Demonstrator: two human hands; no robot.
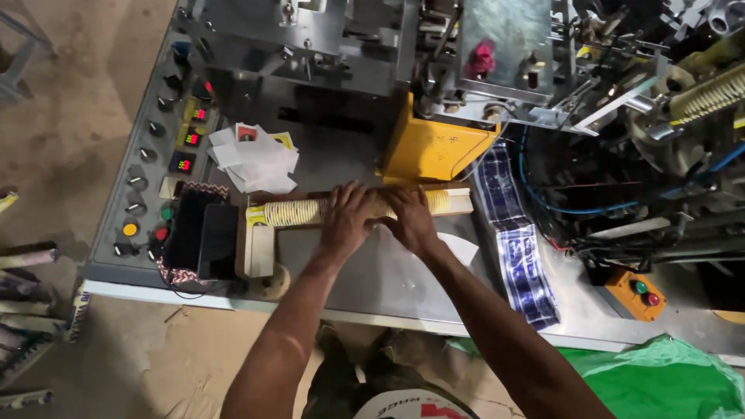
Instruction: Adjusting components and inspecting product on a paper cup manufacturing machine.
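Cups (299, 211) lie in a long row, nested on their sides, in a wooden tray (260, 250) on the table (388, 287). Left hand (347, 217) and right hand (411, 219) press down on the row's middle, fingers curled over it, closed on the stack, though I cannot tell how tight. They look like paper: light, thin, easy to crush. Best held gently at both ends. A phone (219, 240) and paper scraps (256, 159) lie nearby.

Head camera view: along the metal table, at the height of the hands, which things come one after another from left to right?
Control panel with knobs → black phone → left hand → right hand → blue printed strip → orange button box.
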